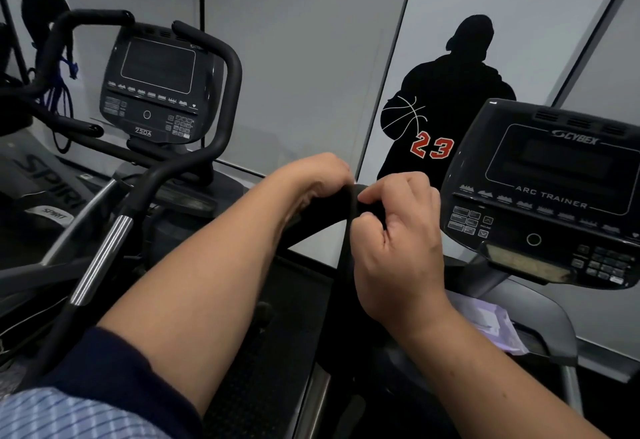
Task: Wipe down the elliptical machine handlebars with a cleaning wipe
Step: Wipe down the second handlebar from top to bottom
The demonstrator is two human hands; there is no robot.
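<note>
Grey wall panels (pixel 304 57) fill the background, and on one of them stands a black silhouette decal of a basketball player (pixel 446 102) with a red 23 and a ball under the arm. Front and centre, both bare hands meet on the curved black handlebar (pixel 322 220) of the near machine, right at the top of its bend. Left hand (pixel 311 185) comes over from the left, fingers curled down over the bar. Right hand (pixel 398 230) is curled too, thumb and fingers pinching at the bar just beside the left hand, the two almost touching. Whether a wipe sits under those fingers, I cannot tell; nothing pale shows between them, only a dark strip (pixel 346 265) hanging straight down from the grip. Just right of the hands sits the dark console with the Cybex Arc Trainer lettering (pixel 547 196), its screen off. Below it, a pale lilac crumpled packet (pixel 491 324) rests on the machine's grey ledge. Over to the left, a second machine shows its own black console marked 750A (pixel 152 85) and looping black handlebars (pixel 214 99), with a ribbed silver grip section (pixel 100 258) lower down. Blue striped sleeve (pixel 69 414) at the bottom left corner.
</note>
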